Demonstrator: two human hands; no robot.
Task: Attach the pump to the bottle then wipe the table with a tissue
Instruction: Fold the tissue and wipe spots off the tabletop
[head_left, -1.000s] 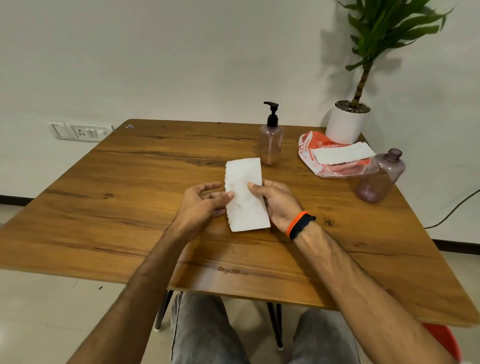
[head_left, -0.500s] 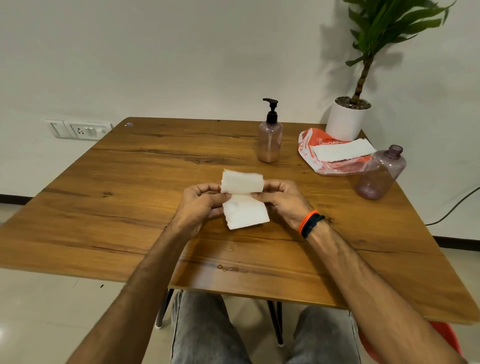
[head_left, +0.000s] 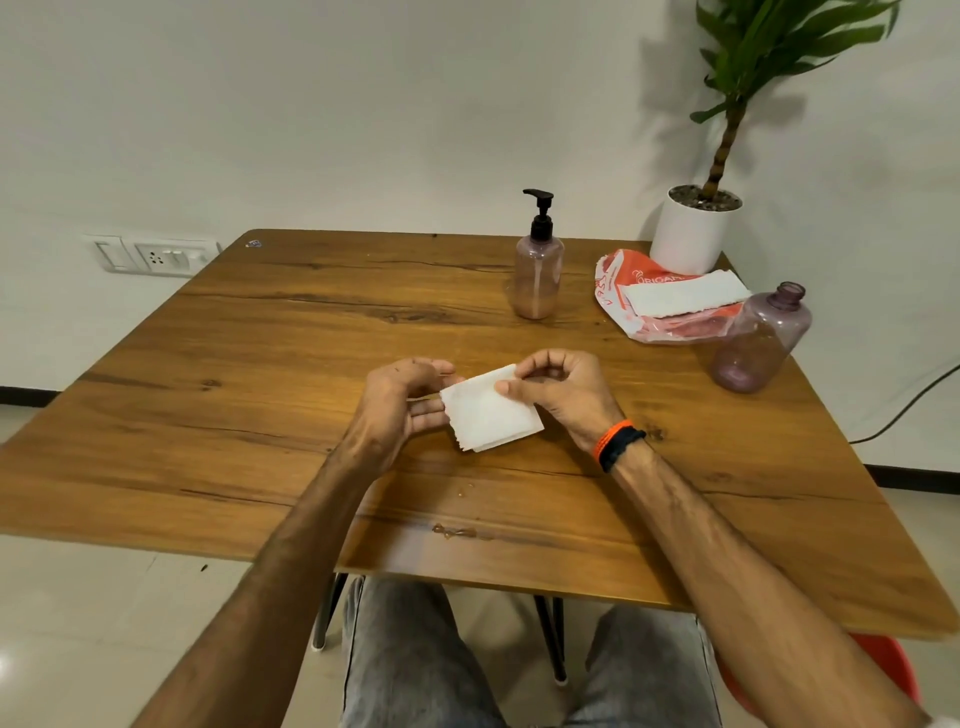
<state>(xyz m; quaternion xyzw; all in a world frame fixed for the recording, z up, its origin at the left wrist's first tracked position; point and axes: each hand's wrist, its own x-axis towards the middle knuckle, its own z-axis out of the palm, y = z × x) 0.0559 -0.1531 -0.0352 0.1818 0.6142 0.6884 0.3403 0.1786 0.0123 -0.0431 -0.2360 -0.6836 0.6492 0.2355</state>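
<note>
- The folded white paper tissue (head_left: 491, 415) hangs just above the wooden surface (head_left: 270, 374), pinched by the right hand (head_left: 558, 389) and steadied by the left hand (head_left: 400, 405); folding thickens it for wiping
- The translucent pink pump bottle (head_left: 538, 270) stands assembled at the back, out of the way

Only readable text: white lettering on the orange tissue packet (head_left: 623, 275) at the table's far right, looks like "ORIGAMI", its end hidden under the white tissue lying on it. More print runs along the packet's left edge, too small to read.
</note>
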